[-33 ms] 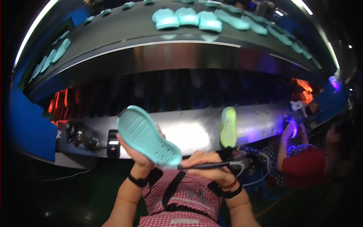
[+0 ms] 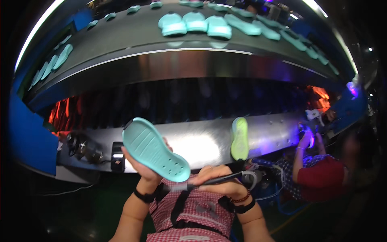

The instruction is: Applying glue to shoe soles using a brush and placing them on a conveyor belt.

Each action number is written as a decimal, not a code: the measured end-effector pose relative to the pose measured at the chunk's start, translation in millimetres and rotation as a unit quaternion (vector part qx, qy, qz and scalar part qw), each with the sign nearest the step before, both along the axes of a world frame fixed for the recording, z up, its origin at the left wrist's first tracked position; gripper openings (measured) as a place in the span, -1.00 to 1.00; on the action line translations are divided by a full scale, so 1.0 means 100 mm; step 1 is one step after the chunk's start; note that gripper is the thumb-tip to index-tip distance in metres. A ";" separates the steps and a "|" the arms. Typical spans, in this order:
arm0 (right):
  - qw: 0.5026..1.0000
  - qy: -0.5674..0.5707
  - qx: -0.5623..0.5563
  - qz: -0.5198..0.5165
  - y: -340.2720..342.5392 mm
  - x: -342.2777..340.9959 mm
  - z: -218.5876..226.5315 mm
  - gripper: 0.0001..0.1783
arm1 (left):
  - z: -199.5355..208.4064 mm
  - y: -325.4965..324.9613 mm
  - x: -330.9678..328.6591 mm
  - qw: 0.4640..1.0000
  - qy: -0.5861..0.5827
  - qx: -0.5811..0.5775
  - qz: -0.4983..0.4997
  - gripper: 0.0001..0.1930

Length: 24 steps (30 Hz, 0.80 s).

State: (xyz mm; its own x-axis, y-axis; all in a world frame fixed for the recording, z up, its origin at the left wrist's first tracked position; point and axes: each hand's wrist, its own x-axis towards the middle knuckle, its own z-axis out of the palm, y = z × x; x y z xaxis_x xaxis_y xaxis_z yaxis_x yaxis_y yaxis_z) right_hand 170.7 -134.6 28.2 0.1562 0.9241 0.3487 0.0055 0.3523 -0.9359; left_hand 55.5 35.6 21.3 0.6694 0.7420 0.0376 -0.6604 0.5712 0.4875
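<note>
Your left hand (image 2: 147, 171) cups the teal sole (image 2: 156, 150) from underneath, thumb along one edge and fingertips showing past the other. The teal sole is tilted up in front of your checked apron (image 2: 193, 205), its holed end lowest. Your right hand (image 2: 226, 188), to the right of the teal sole, is closed around a slim dark tool (image 2: 219, 179), pinching it between thumb and fingers.

What has just changed is the tool: a moment ago its end met the edge of the holed end, and now it lies lower, its blurred pale tip passing below the teal sole. That seems to leave the holed edge free of the tool; you keep the same grip on the sole.

Right of the teal sole, a yellow-green sole (image 2: 240, 139) lies on the metal bench (image 2: 262, 131). To its left are a dark device (image 2: 117, 157) and a dark bottle (image 2: 88, 149); beyond it, more teal pieces (image 2: 195, 22) rest on the belt (image 2: 121, 30).
</note>
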 end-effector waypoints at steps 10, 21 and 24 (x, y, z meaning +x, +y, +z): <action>0.996 0.090 0.010 0.014 -0.04 -0.01 -0.05 -0.71 | 0.03 0.00 0.02 0.998 0.038 0.048 -0.014 -0.11; 0.982 0.167 -0.056 -0.064 0.01 -0.01 -0.14 -0.79 | 0.17 -0.02 -0.01 0.997 0.076 0.008 -0.027 -0.08; 0.934 0.354 0.002 -0.040 0.06 -0.12 -0.19 -0.77 | 0.20 -0.13 -0.03 0.996 -0.025 -0.064 -0.054 -0.05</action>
